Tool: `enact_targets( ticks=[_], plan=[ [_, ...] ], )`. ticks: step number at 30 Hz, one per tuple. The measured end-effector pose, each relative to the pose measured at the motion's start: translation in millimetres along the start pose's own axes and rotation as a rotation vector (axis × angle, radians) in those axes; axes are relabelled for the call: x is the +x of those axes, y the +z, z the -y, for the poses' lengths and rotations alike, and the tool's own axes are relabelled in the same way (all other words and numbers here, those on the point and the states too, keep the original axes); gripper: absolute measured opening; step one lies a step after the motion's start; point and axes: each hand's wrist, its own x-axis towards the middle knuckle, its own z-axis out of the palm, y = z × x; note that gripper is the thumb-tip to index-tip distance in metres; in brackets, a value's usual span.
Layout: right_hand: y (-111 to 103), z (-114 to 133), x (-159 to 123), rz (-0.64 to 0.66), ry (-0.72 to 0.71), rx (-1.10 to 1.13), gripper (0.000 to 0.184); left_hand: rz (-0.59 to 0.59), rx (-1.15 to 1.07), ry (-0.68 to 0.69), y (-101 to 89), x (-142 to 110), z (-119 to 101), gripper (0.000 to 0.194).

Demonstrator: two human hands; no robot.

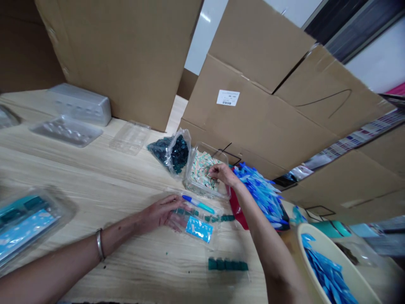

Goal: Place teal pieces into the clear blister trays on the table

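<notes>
My left hand (166,211) grips the left edge of a clear plastic tray (215,242), with some fingers showing through the plastic. In the tray are a blue pen-like stick (198,204) with a light-blue end, a row of dark teal pieces (211,218) and a light-blue patterned packet (199,229). My right hand (221,173) reaches into a clear plastic bin (207,193) of small pale patterned pieces (201,168). Its fingertips are pinched together among them; what they hold is too small to make out.
A bag of dark teal pieces (179,154) leans beside the bin. Right of it are a red container (238,209) of blue sticks (261,196) and a cream tub (305,240). A teal strip (228,264) lies in front; a filled tray (28,219) sits left. Cardboard (253,114) stands behind.
</notes>
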Motion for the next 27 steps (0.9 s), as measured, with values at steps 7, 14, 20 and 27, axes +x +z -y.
enact_targets(
  ticks=[7,14,20,27],
  plan=[
    [11.7,8.1,5.1,-0.082,-0.02,-0.191,0.014,-0.02,-0.007,0.0,2.4,0.1,-0.9,0.031],
    [13.4,14.3,-2.4,-0.105,-0.049,-0.268,0.015,0.0,-0.02,0.009,-0.7,0.7,1.8,0.031],
    [9.9,16.8,-5.3,-0.084,-0.108,-0.279,0.005,0.015,-0.033,0.013,-1.5,1.0,1.9,0.031],
    [14.0,14.7,-11.5,-0.095,-0.16,-0.247,0.004,-0.001,-0.027,0.0,-1.1,0.7,1.3,0.029]
  ],
)
